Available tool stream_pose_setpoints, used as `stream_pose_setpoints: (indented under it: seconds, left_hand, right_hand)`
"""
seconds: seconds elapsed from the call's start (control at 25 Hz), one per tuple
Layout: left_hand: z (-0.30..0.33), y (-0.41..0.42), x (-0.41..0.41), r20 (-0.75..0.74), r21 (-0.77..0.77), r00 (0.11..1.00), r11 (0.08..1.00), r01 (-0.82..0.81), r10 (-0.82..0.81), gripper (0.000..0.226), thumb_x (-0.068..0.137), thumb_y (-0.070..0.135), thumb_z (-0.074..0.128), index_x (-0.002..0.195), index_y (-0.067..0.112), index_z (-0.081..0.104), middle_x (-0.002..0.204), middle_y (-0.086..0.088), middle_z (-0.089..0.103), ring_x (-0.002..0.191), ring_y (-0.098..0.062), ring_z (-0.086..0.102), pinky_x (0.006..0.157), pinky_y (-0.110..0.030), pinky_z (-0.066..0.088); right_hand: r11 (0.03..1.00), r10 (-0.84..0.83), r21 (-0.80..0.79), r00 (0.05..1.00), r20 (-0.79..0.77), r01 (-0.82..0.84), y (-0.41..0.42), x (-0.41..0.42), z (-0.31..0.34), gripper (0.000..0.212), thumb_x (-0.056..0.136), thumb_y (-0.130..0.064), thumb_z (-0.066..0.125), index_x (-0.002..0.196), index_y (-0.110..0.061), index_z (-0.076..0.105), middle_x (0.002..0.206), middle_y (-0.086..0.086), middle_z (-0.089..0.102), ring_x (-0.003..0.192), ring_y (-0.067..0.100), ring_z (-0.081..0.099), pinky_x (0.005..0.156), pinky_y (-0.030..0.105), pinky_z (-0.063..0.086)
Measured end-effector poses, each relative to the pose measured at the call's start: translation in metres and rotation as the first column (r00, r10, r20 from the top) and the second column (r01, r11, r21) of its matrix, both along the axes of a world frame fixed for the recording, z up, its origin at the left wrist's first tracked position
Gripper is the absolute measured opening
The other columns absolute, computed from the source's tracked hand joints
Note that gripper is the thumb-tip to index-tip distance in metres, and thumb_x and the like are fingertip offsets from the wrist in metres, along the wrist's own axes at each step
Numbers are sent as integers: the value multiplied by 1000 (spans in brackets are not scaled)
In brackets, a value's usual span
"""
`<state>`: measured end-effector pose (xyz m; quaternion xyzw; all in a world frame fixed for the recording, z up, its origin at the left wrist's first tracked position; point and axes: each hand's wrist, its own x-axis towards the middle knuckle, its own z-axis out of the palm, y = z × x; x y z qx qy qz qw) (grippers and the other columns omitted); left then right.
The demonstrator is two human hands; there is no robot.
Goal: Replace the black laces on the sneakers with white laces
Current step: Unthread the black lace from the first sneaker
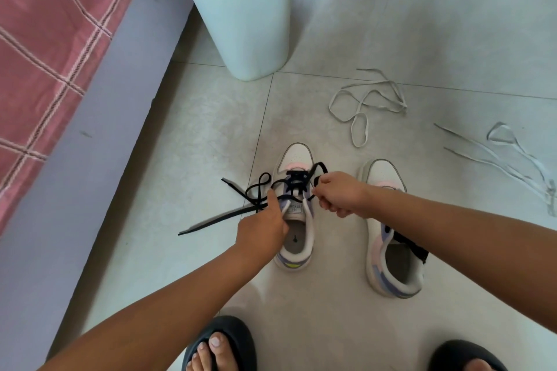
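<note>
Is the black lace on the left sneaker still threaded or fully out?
Partly threaded. The black lace still crosses the lower eyelets of the left sneaker; its loose ends trail on the floor, and both hands grip it.

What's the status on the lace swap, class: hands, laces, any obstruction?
Left hand pinning left sneaker; right hand pulling black lace. White laces waiting on floor. Nothing obstructing.

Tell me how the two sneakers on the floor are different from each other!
The left sneaker has its black lace half pulled out, trailing loose on the floor, while the right sneaker shows only a bit of black by its opening. The left hand and right hand both work on the left sneaker; nobody touches the right sneaker. The left sneaker sits farther from the person. Both are white with pink and lilac patches, toes pointing away.
</note>
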<state>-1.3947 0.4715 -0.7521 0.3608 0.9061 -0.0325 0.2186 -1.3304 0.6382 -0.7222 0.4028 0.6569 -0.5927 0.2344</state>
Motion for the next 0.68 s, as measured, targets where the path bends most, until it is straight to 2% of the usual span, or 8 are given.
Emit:
stream_pose_setpoints:
  seconds: [0.08, 0.16, 0.28, 0.36, 0.44, 0.48, 0.56, 0.68]
  left_hand:
    - [0, 0, -1, -3, 4, 1000, 1000, -2, 2, 70, 92, 22, 42, 150, 11, 5, 88, -7, 68, 76, -28, 64, 44, -24, 23]
    - [-1, 0, 0, -8, 8, 1000, 1000, 7, -7, 69, 92, 21, 41, 150, 11, 5, 88, -7, 68, 76, -28, 64, 47, -23, 26]
    - [1, 2, 0, -16, -16, 1000, 1000, 9, -9, 68, 92, 20, 40, 150, 10, 5, 89, -9, 68, 68, -27, 58, 45, -23, 21]
    - [1, 3, 0, -7, -25, 1000, 1000, 18, -18, 69, 93, 20, 40, 150, 10, 4, 90, -10, 68, 67, -28, 57, 44, -24, 20]
    - [0, 4, 0, -9, -23, 1000, 999, 27, -27, 69, 93, 21, 40, 150, 9, 4, 91, -10, 68, 74, -29, 63, 45, -23, 19]
    - [-1, 4, 0, -6, -17, 1000, 1000, 23, -23, 69, 93, 21, 40, 150, 9, 4, 91, -10, 68, 77, -29, 64, 45, -23, 19]
    - [-2, 4, 0, 0, -20, 1000, 1000, 12, -12, 70, 93, 21, 40, 150, 9, 3, 91, -9, 68, 78, -30, 65, 46, -24, 23]
    - [-1, 5, -1, 4, -27, 1000, 1000, 9, -9, 70, 93, 22, 41, 150, 10, 3, 94, -10, 68, 80, -31, 65, 56, -26, 33]
  right_hand:
    - [925, 63, 377, 998, -19, -51, 24, -5, 1, 22, 96, -12, 39, 80, -8, 54, 72, 8, 54, 61, 22, 51, 51, 24, 36]
    - [635, 44, 772, 999, 2, -29, 69, -5, 6, 23, 97, -16, 37, 100, -2, 54, 91, 18, 58, 87, 33, 58, 66, 32, 35]
    - [276, 107, 950, 987, 120, -145, 125, 5, 15, 21, 98, -17, 36, 107, -4, 48, 95, 25, 61, 85, 40, 59, 63, 35, 33]
    - [176, 144, 951, 962, 231, -254, 128, 7, 12, 20, 98, -16, 35, 110, -4, 47, 96, 24, 62, 84, 39, 60, 62, 35, 33]
    - [323, 85, 916, 972, 221, -236, 105, -1, 9, 27, 100, -23, 31, 110, -3, 47, 102, 23, 61, 88, 37, 59, 66, 35, 33]
    - [521, 74, 826, 976, 207, -214, 88, -3, 10, 36, 101, -32, 29, 105, -3, 49, 99, 22, 61, 83, 34, 58, 66, 32, 34]
    - [952, 64, 280, 977, 206, -121, 44, -3, 8, 50, 99, -49, 27, 89, -6, 51, 73, 14, 59, 55, 20, 49, 52, 24, 36]
    - [950, 46, -312, 988, 146, 2, -11, 4, 2, 41, 101, -39, 31, 69, -16, 42, 47, -2, 40, 36, 8, 25, 35, 16, 21]
